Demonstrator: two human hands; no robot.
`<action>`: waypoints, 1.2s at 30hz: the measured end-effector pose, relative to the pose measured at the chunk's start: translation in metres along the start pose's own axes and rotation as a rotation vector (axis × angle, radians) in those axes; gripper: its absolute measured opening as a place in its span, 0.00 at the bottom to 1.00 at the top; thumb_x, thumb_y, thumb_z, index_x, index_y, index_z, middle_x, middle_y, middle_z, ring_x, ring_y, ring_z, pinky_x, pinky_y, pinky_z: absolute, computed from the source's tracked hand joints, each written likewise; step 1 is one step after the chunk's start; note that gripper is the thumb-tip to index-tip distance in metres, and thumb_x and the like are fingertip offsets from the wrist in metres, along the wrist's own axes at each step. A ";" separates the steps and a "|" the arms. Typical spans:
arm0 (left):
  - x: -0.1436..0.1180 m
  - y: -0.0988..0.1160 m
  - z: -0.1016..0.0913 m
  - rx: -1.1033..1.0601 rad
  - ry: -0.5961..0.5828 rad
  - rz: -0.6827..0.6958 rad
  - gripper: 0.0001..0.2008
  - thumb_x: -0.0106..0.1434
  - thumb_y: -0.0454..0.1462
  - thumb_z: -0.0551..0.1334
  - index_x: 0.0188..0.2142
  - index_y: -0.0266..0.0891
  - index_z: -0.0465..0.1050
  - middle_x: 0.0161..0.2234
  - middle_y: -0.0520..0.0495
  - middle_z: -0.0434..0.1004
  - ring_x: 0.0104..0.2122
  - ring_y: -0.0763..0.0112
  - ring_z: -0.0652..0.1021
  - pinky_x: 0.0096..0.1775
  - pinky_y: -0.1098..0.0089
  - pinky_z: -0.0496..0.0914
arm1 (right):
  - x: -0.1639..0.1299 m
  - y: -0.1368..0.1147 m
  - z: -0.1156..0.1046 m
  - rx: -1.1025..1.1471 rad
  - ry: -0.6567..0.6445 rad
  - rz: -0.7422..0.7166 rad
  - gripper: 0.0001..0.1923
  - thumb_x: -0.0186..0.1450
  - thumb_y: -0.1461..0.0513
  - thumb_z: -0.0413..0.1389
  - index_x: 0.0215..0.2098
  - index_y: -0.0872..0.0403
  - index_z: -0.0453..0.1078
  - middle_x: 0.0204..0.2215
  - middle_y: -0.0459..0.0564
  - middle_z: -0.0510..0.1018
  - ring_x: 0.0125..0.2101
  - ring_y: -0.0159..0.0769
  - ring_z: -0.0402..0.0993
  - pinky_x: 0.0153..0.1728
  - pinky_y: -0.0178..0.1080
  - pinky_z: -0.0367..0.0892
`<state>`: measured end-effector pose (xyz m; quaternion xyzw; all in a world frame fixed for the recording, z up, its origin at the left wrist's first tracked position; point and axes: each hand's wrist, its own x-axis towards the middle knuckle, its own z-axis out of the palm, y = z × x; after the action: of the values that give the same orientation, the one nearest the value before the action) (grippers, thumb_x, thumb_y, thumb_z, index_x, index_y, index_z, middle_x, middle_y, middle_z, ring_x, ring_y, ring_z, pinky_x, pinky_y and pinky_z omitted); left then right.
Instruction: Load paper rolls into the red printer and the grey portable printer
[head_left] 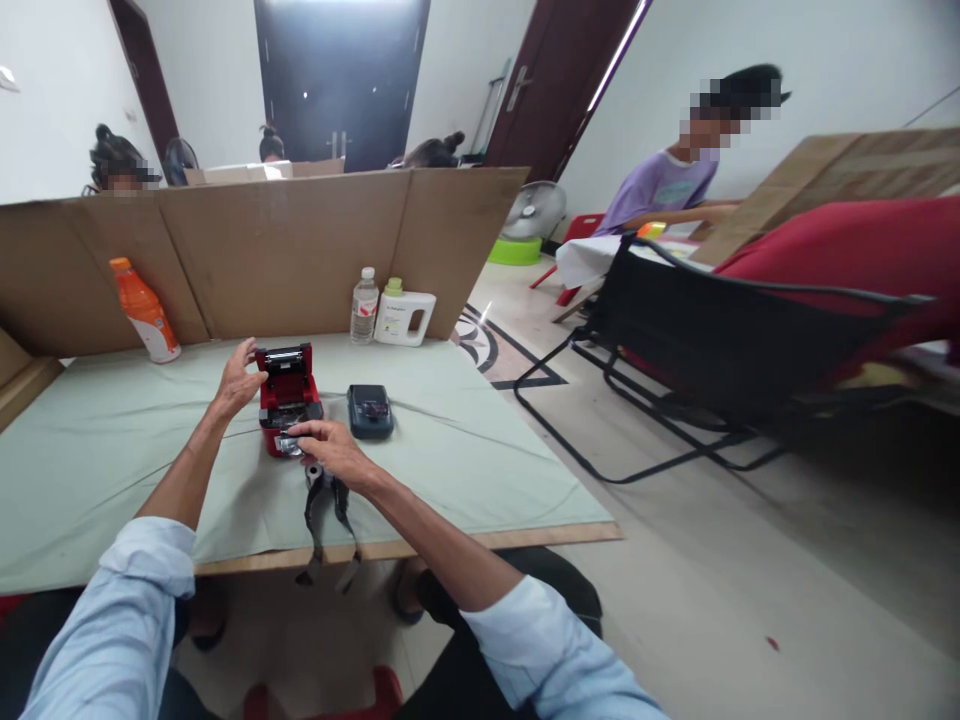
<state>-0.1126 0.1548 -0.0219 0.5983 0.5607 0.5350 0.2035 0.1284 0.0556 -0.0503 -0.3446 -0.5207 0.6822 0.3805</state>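
A small red printer (288,407) stands on the pale green table cover (465,440) with its lid (285,360) raised. My left hand (238,381) rests against the left side of that lid. My right hand (332,447) lies at the printer's front edge, fingers on a shiny strip there. A dark paper strip (321,510) hangs from under my right hand over the table's front edge, beside a small roll. A dark blue device (370,410) lies just right of the printer.
An orange bottle (146,310) stands at the back left; a clear bottle (364,306) and a white jug (405,316) at the back. Cardboard walls (285,250) ring the table. A black chair (720,340) and seated people are to the right and behind.
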 end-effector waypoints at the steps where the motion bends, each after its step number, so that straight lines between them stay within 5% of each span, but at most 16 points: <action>1: 0.003 0.000 0.000 -0.029 -0.024 0.002 0.41 0.46 0.30 0.66 0.63 0.38 0.68 0.60 0.35 0.74 0.56 0.49 0.78 0.53 0.54 0.77 | 0.000 0.000 0.000 -0.006 -0.001 0.004 0.10 0.58 0.68 0.62 0.38 0.55 0.82 0.30 0.47 0.83 0.28 0.30 0.77 0.30 0.33 0.75; 9: -0.034 0.013 -0.015 0.201 -0.130 0.211 0.27 0.55 0.33 0.62 0.55 0.40 0.78 0.54 0.40 0.74 0.53 0.56 0.78 0.44 0.63 0.80 | 0.001 -0.001 0.004 -0.016 -0.001 0.005 0.12 0.57 0.69 0.61 0.38 0.55 0.82 0.30 0.47 0.83 0.28 0.30 0.77 0.29 0.32 0.75; 18: -0.093 0.026 -0.031 0.423 -0.351 0.338 0.28 0.60 0.39 0.67 0.61 0.42 0.72 0.60 0.39 0.70 0.58 0.54 0.75 0.53 0.56 0.77 | -0.001 0.003 0.003 0.007 -0.007 -0.014 0.12 0.55 0.67 0.61 0.36 0.54 0.83 0.29 0.46 0.82 0.26 0.29 0.75 0.27 0.30 0.73; 23: -0.102 0.025 -0.030 0.519 -0.354 0.415 0.32 0.57 0.38 0.69 0.62 0.41 0.70 0.62 0.38 0.69 0.61 0.51 0.73 0.62 0.54 0.71 | -0.004 0.000 0.003 -0.009 -0.004 0.005 0.14 0.55 0.69 0.59 0.37 0.54 0.83 0.29 0.47 0.83 0.25 0.28 0.76 0.28 0.31 0.73; 36: -0.107 0.029 -0.023 0.653 -0.317 0.438 0.26 0.60 0.35 0.65 0.58 0.44 0.73 0.60 0.40 0.71 0.58 0.52 0.75 0.60 0.54 0.73 | 0.001 0.005 0.003 0.003 0.003 0.028 0.16 0.55 0.71 0.58 0.37 0.54 0.83 0.25 0.46 0.82 0.25 0.29 0.77 0.26 0.29 0.72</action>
<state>-0.0978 0.0432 -0.0334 0.8112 0.5223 0.2611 -0.0315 0.1248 0.0544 -0.0548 -0.3521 -0.5142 0.6878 0.3723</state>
